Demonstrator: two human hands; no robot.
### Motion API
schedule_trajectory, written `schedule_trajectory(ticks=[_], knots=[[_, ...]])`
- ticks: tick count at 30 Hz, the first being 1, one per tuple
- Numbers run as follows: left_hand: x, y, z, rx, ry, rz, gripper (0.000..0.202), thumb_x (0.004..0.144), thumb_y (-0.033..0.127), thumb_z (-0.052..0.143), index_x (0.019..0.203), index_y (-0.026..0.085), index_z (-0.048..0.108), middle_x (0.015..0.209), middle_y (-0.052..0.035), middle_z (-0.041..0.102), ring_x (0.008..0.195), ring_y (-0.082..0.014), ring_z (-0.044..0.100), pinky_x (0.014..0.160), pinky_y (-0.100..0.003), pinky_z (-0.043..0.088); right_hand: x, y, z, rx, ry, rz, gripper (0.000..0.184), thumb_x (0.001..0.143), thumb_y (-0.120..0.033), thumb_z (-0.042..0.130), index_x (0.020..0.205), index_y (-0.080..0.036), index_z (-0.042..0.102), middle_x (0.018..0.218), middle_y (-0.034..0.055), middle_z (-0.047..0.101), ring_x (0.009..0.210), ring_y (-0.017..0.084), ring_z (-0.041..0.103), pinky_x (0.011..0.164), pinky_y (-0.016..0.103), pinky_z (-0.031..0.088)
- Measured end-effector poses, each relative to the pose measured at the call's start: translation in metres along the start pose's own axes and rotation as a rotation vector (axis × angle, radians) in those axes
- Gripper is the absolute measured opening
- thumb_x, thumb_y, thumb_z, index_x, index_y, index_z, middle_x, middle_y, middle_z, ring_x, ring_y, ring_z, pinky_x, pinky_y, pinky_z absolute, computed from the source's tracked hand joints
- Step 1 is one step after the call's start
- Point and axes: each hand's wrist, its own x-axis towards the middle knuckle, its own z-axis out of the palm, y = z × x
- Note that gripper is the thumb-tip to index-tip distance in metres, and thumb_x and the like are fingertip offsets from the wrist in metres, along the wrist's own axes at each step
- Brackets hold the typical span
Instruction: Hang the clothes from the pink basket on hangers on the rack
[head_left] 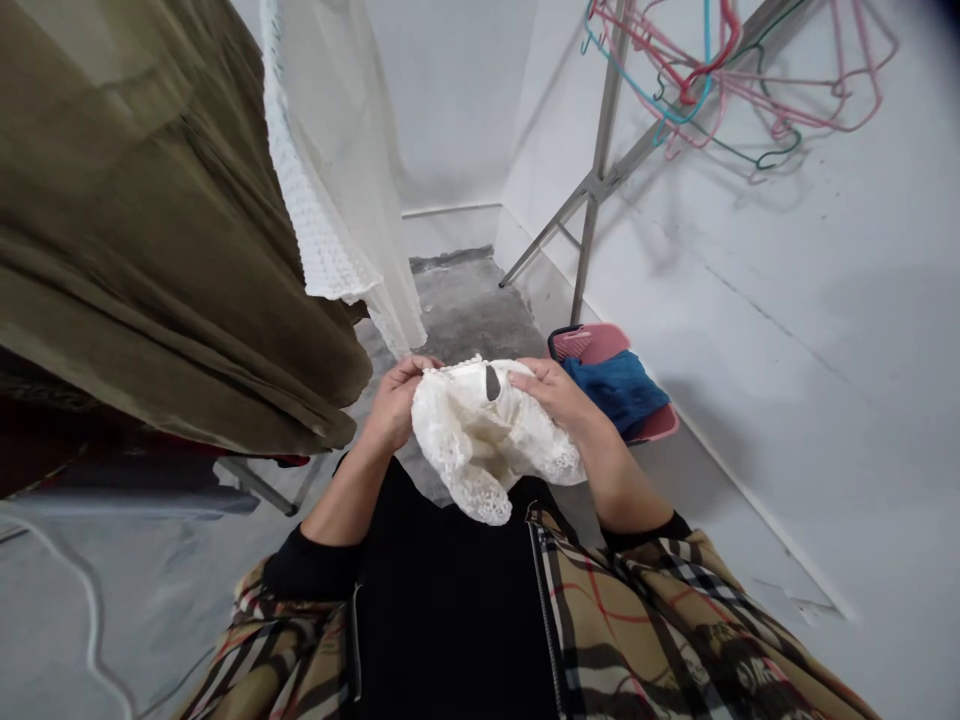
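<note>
A cream-white, lacy fabric garment (450, 425) is held up in front of the person's black top (457, 610), above the grey concrete floor (476, 305). It is bunched and soft, its upper edge gathered and bumpy, with two rounded, openwork lobes hanging below and a shaded fold between them. A small dark grey oval shows near the top; whether it is a label or a gap cannot be told.

The left hand (401, 395) pinches the upper left edge, fingers curled closed on the cloth. The right hand (553, 392) grips the upper right, thumb and fingers closed over it. Both forearms reach forward, angled inward, elbows bent.

Beyond the right hand sits a pink plastic basket (606, 342) holding crumpled blue cloth (619, 392).
</note>
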Motion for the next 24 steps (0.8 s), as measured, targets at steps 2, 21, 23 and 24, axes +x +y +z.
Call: schedule_trajectory(ticks=[2,21,23,24], knots=[[0.005,-0.001,-0.002,0.063,0.191,0.082,0.019,0.062,0.02,0.071,0.076,0.02,0.058,0.085,0.0011,0.061,0.067,-0.0097,0.053,0.063,-0.023,0.041,0.0,-0.01,-0.002,-0.026,0.104,-0.069,0.028,0.082,-0.045,0.067,0.086,-0.018,0.07,0.077,-0.0005,0.068,0.069,0.013,0.061,0.064,0.023,0.048],[-0.016,-0.003,0.022,1.363,0.279,0.647,0.036,0.082,0.031,0.06,0.115,0.018,0.058,0.106,-0.0098,0.064,0.095,-0.0275,0.058,0.081,-0.038,0.043,0.009,-0.047,0.026,-0.447,0.323,-0.495,0.024,0.09,-0.038,0.057,0.089,-0.017,0.069,0.08,0.0018,0.069,0.073,0.014,0.063,0.069,0.024,0.048],[-0.006,0.003,0.013,1.471,0.331,0.568,0.034,0.08,0.02,0.057,0.113,0.019,0.06,0.105,-0.0088,0.067,0.095,-0.029,0.059,0.079,-0.038,0.042,0.007,-0.051,0.025,-0.485,0.297,-0.51,0.024,0.09,-0.037,0.057,0.091,-0.016,0.069,0.082,0.0027,0.07,0.074,0.015,0.064,0.069,0.024,0.048],[-0.001,0.009,0.007,1.507,0.361,0.54,0.034,0.079,0.018,0.056,0.113,0.02,0.061,0.104,-0.0083,0.068,0.094,-0.0296,0.059,0.077,-0.039,0.042,0.007,-0.052,0.022,-0.504,0.289,-0.512,0.024,0.09,-0.036,0.056,0.092,-0.016,0.07,0.082,0.0029,0.07,0.074,0.014,0.064,0.068,0.023,0.048]])
